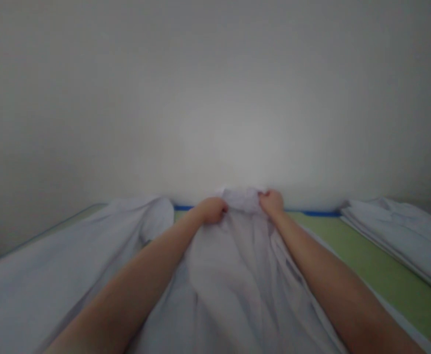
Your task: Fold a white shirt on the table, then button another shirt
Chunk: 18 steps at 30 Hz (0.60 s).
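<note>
A white shirt (233, 275) hangs in loose folds toward me, its collar-like top edge raised against the wall. My left hand (214, 210) is closed on the left end of that edge. At the right end, my right hand (272, 201) pinches the same cloth, with the fingers curled in. Between the two hands the fabric is bunched and wrinkled. Both arms are stretched far forward. The lower part of the shirt runs out of view at the bottom, and the dim, blurred picture hides seams and buttons.
More white cloth (71, 250) is spread on the left; whether it joins the shirt I cannot tell. Folded white garments (403, 231) lie stacked at the right. Underneath is a green surface (395, 275) with a blue edge (320, 214), against a pale wall (215, 98).
</note>
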Tool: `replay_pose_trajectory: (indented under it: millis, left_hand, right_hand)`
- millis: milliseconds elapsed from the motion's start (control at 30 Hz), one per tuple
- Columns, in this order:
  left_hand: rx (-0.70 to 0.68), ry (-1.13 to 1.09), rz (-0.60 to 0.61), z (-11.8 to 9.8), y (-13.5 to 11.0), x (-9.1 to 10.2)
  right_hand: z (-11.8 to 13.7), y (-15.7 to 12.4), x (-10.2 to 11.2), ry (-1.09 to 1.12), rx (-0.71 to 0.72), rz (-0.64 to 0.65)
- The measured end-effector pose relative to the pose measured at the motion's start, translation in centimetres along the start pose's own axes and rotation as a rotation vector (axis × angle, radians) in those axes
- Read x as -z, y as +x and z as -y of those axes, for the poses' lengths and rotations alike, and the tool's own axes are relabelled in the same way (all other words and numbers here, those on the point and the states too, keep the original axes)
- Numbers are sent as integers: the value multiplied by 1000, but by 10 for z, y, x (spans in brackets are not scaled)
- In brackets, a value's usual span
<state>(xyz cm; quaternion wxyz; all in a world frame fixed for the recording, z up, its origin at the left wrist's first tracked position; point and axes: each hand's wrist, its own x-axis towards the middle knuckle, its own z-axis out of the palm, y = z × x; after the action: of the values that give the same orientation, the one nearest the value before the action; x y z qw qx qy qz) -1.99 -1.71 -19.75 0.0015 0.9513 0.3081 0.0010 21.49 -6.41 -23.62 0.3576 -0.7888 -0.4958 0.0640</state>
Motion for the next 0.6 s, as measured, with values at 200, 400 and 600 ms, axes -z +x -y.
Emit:
replay_pose_trajectory:
  millis: [200,400,600]
  left_hand:
    - [20,-231,-218,-5,31,7]
    - [-8,-398,-314,-18,60,-4]
    - [-57,-575,-328,-22,61,-10]
  right_hand:
    - [0,-1,-1,115,17,11]
    - [21,-15,-9,267,329,-55]
    - [22,-16,-10,239,427,-51]
